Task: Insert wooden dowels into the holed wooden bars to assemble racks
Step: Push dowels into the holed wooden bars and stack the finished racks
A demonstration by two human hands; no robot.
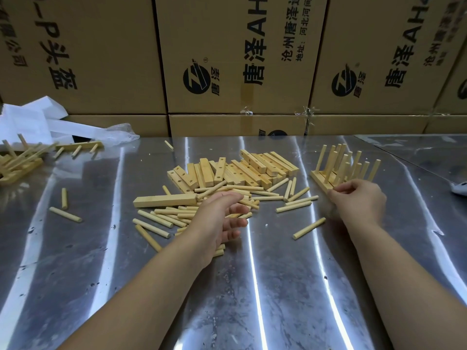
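Left hand (222, 218) hangs loose-fingered over the dowels (166, 211) at centre, holding nothing. Right hand (358, 198), two o'clock, pinches the near end of the rack (319, 179).

Shiny metal table (278, 294) before a wall of cardboard boxes (101, 59).
Crumpled white plastic wrapping (38, 122) lies at its far left.

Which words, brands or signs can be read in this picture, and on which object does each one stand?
"唐泽AH", cut by the top edge: middle cardboard box.
"沧州唐泽通" and "地址:河北河间", both cut off: same box.
"唐泽" beside a round logo: same box.
"P头盔": left cardboard box; its small print is too blurred.
"唐泽AH" with the same logo: right cardboard box; smaller print blurred.
All print lies sideways.
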